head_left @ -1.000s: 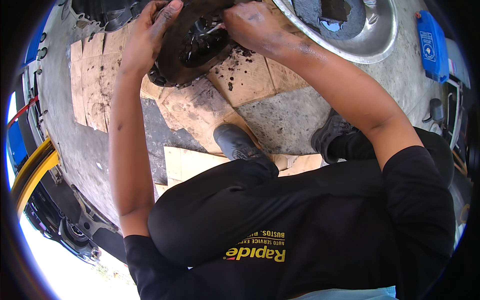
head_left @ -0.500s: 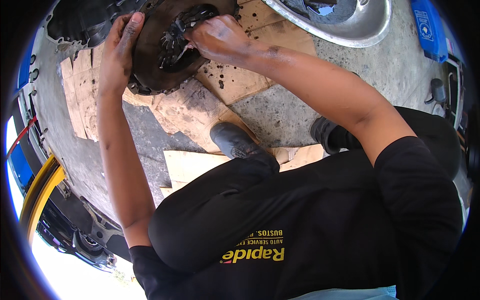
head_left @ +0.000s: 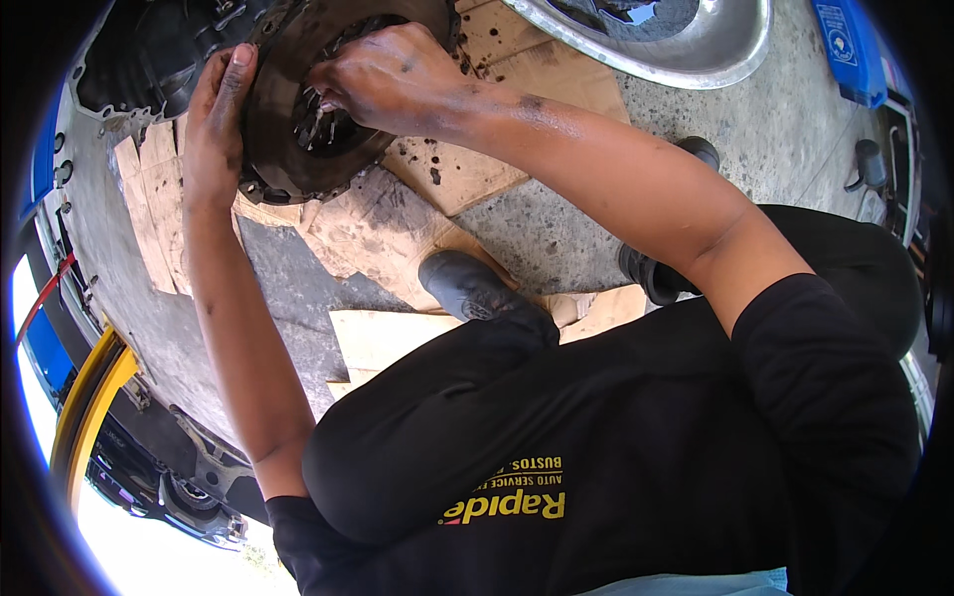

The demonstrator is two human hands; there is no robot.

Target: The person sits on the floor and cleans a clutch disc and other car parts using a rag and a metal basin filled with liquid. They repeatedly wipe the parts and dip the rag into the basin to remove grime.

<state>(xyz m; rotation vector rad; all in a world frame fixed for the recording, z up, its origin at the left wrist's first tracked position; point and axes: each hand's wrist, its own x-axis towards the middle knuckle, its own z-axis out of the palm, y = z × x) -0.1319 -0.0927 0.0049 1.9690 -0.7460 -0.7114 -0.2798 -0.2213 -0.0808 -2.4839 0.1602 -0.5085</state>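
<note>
A dark, greasy clutch pressure plate [head_left: 273, 104], a round ring with metal spring fingers around its central opening, is held tilted up over the cardboard. My left hand [head_left: 219, 129] grips its left rim, the thumb lying along the edge and the other fingers partly out of sight behind. Over the opening, my right hand [head_left: 393, 81] is closed with its knuckles up and its fingertips down by the metal fingers. Whatever those fingertips pinch is hidden by the hand.
Oil-stained cardboard [head_left: 373, 223] lies on the concrete floor under the plate. A dark metal housing [head_left: 149, 60] sits at the upper left. At the upper right are a wide silver pan [head_left: 720, 60] and a blue container [head_left: 850, 50]. A yellow post [head_left: 94, 397] rises at the left.
Both hands and the plate have shifted a little left. The plate's face has turned, showing more of its ring. My right hand has moved left across the central opening.
</note>
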